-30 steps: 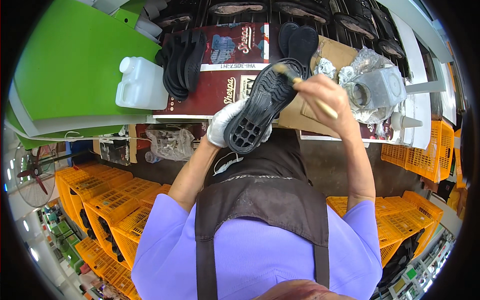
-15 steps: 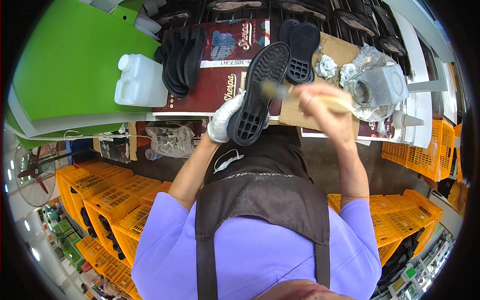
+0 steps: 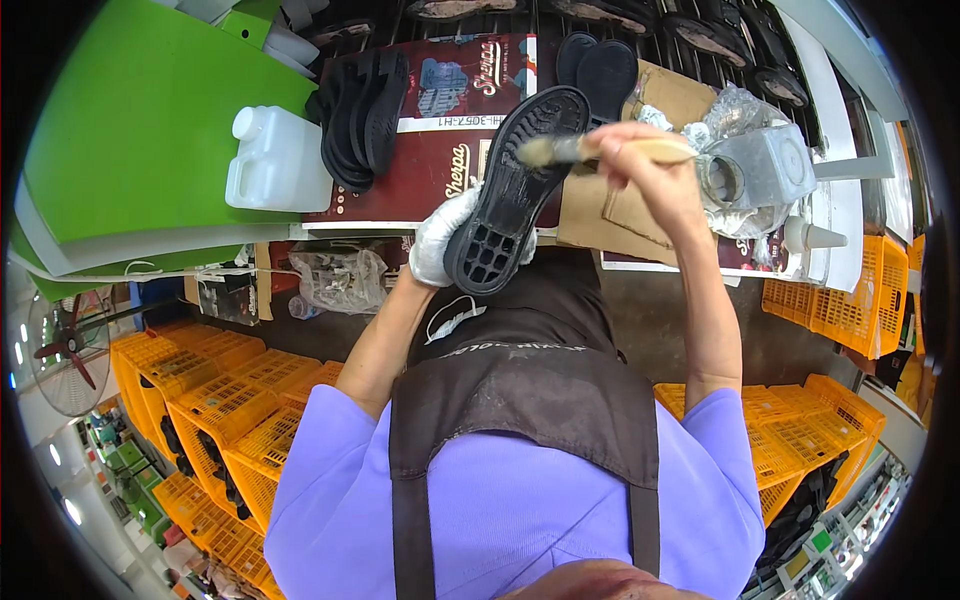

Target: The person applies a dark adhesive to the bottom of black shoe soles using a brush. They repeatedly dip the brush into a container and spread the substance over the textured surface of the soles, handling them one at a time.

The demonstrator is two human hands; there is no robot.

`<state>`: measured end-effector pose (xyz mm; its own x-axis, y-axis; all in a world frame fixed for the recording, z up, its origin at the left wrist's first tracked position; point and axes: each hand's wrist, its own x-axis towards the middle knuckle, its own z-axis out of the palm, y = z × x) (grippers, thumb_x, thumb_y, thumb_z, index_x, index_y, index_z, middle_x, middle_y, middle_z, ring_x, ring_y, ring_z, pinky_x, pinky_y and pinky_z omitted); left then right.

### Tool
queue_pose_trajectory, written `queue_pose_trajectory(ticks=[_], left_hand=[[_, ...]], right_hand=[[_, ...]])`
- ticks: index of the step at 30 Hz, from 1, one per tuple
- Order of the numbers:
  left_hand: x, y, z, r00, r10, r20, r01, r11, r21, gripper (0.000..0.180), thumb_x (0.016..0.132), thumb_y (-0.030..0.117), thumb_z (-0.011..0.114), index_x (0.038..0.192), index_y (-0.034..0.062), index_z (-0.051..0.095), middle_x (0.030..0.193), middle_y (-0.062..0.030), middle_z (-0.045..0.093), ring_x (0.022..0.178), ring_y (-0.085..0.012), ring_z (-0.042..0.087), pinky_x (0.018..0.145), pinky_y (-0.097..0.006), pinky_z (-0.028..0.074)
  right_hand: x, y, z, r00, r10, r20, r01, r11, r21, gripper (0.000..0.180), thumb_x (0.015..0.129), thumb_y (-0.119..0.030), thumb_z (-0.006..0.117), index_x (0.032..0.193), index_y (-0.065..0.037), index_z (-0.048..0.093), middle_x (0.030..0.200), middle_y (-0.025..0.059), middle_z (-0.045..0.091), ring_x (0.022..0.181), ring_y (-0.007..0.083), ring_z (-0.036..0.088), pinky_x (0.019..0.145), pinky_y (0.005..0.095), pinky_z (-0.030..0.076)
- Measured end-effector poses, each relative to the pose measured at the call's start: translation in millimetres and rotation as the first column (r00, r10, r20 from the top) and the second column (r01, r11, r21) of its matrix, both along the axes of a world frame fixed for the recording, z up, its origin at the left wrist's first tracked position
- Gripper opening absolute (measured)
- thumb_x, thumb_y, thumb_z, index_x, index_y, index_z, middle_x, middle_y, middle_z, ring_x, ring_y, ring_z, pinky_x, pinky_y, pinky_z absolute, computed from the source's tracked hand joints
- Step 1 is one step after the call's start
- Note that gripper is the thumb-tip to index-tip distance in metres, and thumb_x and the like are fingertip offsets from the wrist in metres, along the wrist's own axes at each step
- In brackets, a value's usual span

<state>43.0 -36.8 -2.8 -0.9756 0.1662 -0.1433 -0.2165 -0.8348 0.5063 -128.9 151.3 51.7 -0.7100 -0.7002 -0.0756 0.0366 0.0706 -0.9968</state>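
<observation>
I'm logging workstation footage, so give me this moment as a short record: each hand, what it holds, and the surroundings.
Left hand: white-gloved, holding a long black shoe sole with grid-like hollows at its near end
Right hand: ungloved, gripping a pale-handled brush
Brush position: bristles over the sole; contact unclear
Bench left: white plastic jug, curved black soles
Bench right: clear plastic container, white nozzle bottle
Lower sides: orange plastic crates

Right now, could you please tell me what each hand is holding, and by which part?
The gloved left hand holds a black shoe sole by its grid-patterned end; the right hand holds a brush by its handle.
</observation>
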Motion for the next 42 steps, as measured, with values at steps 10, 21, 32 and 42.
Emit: queue_pose_trajectory(ticks=[10,21,32,42], left_hand=[[-5.0,-4.4,-27.0,0.966,0.215,0.146,-0.21,0.976,-0.055,0.058,0.095,0.045,0.027,0.12,-0.0031,0.049,0.103,-0.022,0.061,0.085,-0.0311,0.063,0.075,-0.041,0.052],[-6.2,5.0,-16.9,0.993,0.099,0.065,-0.096,0.994,-0.044,0.056,0.097,0.043,0.027,0.126,-0.0006,0.046,0.109,-0.02,0.059,0.086,-0.0307,0.062,0.079,-0.04,0.051],[-10.3,-3.2,-18.5,0.993,0.109,0.04,-0.111,0.991,0.069,0.058,0.097,0.046,0.025,0.125,-0.0013,0.047,0.109,-0.0191,0.06,0.089,-0.029,0.063,0.08,-0.04,0.052],[-11.7,1.2,-8.4,0.982,0.181,-0.059,-0.189,0.889,-0.417,0.05,0.1,0.037,0.022,0.129,0.0032,0.044,0.113,-0.0119,0.06,0.098,-0.0197,0.06,0.089,-0.034,0.048]], right_hand=[[55.6,-3.0,11.9,0.664,0.315,-0.678,-0.398,0.916,0.036,0.016,0.076,0.001,0.065,0.092,-0.002,0.064,0.077,0.0111,0.063,0.067,0.0231,0.063,0.056,0.0297,0.049],[24.2,-9.8,-6.7,0.743,-0.053,-0.667,-0.004,0.997,-0.083,0.014,0.079,-0.003,0.064,0.094,-0.001,0.066,0.079,0.0111,0.066,0.068,0.0173,0.063,0.06,0.0263,0.05],[52.5,2.9,14.0,0.69,0.439,-0.576,-0.59,0.802,-0.094,0.019,0.074,0.001,0.064,0.093,-0.004,0.065,0.079,0.0085,0.061,0.07,0.0228,0.06,0.06,0.0315,0.049],[62.9,4.4,18.1,0.823,0.183,-0.538,-0.24,0.97,-0.037,0.009,0.078,0.0,0.063,0.086,0.002,0.066,0.073,0.0101,0.065,0.062,0.0169,0.062,0.055,0.0277,0.048]])
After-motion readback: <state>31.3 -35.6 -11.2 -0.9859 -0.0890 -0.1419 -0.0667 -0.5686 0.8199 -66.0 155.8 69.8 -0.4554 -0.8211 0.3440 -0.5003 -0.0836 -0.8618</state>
